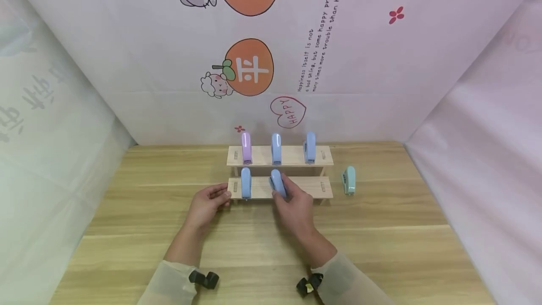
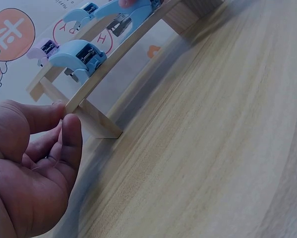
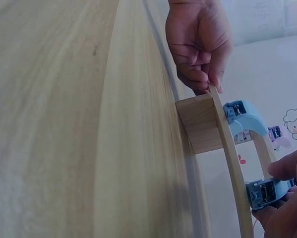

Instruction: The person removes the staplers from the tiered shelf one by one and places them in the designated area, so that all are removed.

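A small wooden two-tier stand holds several staplers. My right hand (image 1: pixel 297 206) grips a blue stapler (image 1: pixel 277 182) between thumb and fingers, right at the middle of the lower shelf (image 1: pixel 306 187). In the right wrist view that stapler (image 3: pixel 262 193) sits against the shelf board, partly covered by the fingers. At the lower shelf's left end, my left hand (image 1: pixel 206 205) pinches the board's corner; the left wrist view shows thumb and fingertips meeting at the edge. Another blue stapler (image 1: pixel 246 183) stands on this shelf, just right of the left hand.
On the upper shelf (image 1: pixel 292 156) stand a purple stapler (image 1: pixel 246 147) and two blue staplers (image 1: pixel 276 148). A mint green stapler (image 1: pixel 349 180) is on the wooden table (image 1: pixel 381 239), right of the stand. Behind rises a printed white cloth (image 1: pixel 355 107).
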Tool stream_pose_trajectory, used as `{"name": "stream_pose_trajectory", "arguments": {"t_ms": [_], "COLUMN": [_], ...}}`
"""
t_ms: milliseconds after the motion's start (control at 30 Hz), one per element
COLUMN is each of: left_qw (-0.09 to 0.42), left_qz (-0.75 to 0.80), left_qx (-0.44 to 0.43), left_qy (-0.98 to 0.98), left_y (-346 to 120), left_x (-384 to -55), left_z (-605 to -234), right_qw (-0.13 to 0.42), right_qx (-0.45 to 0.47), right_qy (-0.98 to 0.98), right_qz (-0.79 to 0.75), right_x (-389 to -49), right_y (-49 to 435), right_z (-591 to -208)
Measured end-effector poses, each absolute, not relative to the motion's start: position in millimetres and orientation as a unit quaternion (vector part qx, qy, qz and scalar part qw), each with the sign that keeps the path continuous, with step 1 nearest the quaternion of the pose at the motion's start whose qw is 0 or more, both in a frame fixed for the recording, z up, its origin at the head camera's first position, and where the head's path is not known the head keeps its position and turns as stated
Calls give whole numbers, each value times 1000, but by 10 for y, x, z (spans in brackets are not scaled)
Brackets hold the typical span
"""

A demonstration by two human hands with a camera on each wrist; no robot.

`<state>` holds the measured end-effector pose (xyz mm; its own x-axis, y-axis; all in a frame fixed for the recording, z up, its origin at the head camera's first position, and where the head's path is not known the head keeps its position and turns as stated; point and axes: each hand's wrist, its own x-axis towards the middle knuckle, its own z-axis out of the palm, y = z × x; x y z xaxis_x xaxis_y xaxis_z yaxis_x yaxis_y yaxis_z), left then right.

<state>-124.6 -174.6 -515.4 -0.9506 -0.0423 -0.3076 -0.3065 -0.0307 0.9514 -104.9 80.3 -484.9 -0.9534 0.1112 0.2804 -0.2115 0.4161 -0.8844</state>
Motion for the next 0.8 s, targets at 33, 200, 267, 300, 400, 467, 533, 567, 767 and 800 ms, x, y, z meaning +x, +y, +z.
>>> {"name": "stream_pose_trajectory", "arguments": {"t_ms": [33,200,267,300,400,467,533,567,767,800], "left_qw": [93,93,93,93,92,91,90,90,92,92], "left_qz": [706,702,702,702,703,704,705,705,706,706], "left_qx": [-127,-124,-124,-124,-123,-123,-121,-121,-123,-123], "left_qy": [690,695,696,695,694,694,693,693,691,691], "left_y": [-1745,-1744,-1742,-1741,-1738,-1736,-1738,-1738,-1743,-1744], "left_x": [-1246,-1244,-1239,-1239,-1238,-1240,-1245,-1247,-1250,-1251], "left_z": [-5155,-5152,-5148,-5147,-5147,-5147,-5150,-5150,-5165,-5169], "right_qw": [149,146,149,152,156,154,151,148,136,134], "right_qx": [31,29,30,32,35,34,32,29,18,16], "right_qy": [-828,-829,-829,-829,-826,-825,-821,-821,-822,-822], "right_qz": [539,539,538,537,540,543,550,551,553,554], "right_x": [-1044,-1031,-1027,-1024,-1014,-1009,-1009,-1009,-1005,-1002], "right_y": [808,839,856,866,892,907,922,929,978,986], "right_z": [-4842,-4814,-4811,-4812,-4807,-4796,-4791,-4789,-4777,-4772]}}
